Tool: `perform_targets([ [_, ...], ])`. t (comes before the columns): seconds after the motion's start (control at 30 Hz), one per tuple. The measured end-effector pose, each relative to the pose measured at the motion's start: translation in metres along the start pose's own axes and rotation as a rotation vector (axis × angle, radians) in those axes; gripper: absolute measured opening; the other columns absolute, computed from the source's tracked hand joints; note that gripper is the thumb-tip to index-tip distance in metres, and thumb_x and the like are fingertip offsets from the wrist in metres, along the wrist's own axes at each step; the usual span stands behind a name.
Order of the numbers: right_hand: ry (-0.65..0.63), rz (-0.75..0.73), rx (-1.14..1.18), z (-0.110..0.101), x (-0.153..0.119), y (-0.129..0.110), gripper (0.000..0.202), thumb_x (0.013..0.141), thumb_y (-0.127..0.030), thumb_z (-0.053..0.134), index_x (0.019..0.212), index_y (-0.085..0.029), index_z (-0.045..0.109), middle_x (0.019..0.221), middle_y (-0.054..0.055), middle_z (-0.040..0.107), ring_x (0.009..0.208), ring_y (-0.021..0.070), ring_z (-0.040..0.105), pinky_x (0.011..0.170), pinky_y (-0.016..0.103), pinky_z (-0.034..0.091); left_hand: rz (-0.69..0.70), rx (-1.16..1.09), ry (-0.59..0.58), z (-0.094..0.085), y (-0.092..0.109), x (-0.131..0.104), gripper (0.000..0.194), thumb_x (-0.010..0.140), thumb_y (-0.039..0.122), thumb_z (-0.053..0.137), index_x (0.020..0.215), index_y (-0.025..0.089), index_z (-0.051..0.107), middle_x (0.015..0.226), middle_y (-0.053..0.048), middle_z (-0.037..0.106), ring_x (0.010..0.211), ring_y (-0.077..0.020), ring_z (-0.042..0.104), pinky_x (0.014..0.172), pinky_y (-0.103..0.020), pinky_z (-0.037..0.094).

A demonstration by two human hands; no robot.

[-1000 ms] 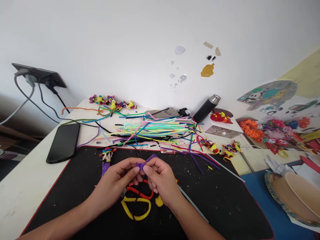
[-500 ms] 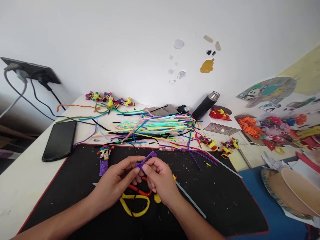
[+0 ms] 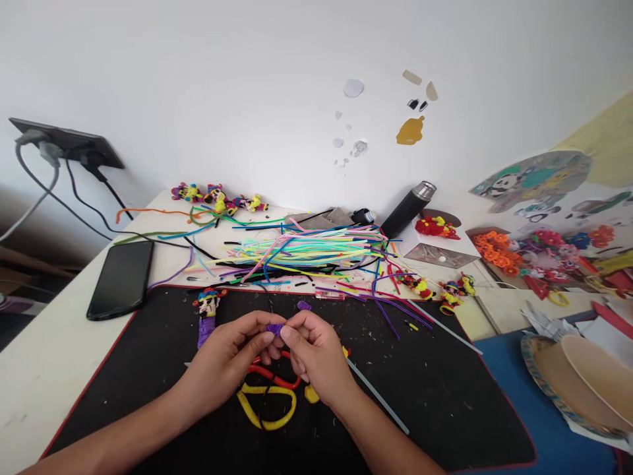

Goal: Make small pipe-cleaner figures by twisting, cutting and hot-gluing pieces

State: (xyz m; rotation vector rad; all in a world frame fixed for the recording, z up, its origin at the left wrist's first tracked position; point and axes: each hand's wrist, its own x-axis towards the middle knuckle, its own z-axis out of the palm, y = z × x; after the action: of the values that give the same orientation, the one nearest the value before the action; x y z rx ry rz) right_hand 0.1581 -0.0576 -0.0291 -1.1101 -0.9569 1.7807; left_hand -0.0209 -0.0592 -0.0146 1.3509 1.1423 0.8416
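Note:
Between the fingertips of both hands is a short, folded purple pipe cleaner (image 3: 274,328). My left hand (image 3: 228,353) pinches its left side with thumb and forefinger. Its other side is in the pinch of my right hand (image 3: 316,349), and a purple end sticks up beyond those fingers. Just below lie scissors with yellow and red handles (image 3: 267,425), partly covered by the hands. A small figure with a purple lower part (image 3: 208,310) lies beyond my left wrist. Some yellow piece (image 3: 311,394) shows under my right hand.
A black mat (image 3: 395,396) covers the desk front. Behind it lies a heap of coloured pipe cleaners (image 3: 306,247). A phone (image 3: 121,277) is at left, a black flask (image 3: 410,208) leans at the back right, and a glue stick (image 3: 378,396) lies beside my right forearm.
The purple strip, which slanted up to the right between my fingers, now lies more level, its upper end showing separately beyond my right fingers. Both hands have barely moved.

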Motion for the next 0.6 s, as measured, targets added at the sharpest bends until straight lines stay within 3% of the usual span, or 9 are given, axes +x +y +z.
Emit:
perform_targets([
  [0.33,-0.015,-0.022,0.034,0.0012,0.0019,-0.0018,0.050,0.080,-0.064,0.084,0.081,-0.021,0.058,0.041,-0.014,0.044,0.030,0.0039,0.028,0.032,0.017,0.021,0.031,0.018,0.031,0.0022,0.0040,-0.0008,0.022,0.099,0.038,0.060,0.103,0.020,0.073,0.075,-0.003,0.076,0.068,-0.0189,0.073,0.062,-0.026,0.059],
  [0.6,-0.006,-0.035,0.046,0.0002,0.0032,0.0006,0.050,0.080,-0.064,0.083,0.079,-0.021,0.059,0.041,-0.013,0.043,0.030,0.0037,0.028,0.032,0.017,0.021,-0.093,-0.115,-0.013,0.0026,0.0088,0.0032,0.033,0.093,0.049,0.068,0.105,0.018,0.071,0.072,-0.004,0.076,0.065,-0.0194,0.071,0.062,-0.029,0.060],
])
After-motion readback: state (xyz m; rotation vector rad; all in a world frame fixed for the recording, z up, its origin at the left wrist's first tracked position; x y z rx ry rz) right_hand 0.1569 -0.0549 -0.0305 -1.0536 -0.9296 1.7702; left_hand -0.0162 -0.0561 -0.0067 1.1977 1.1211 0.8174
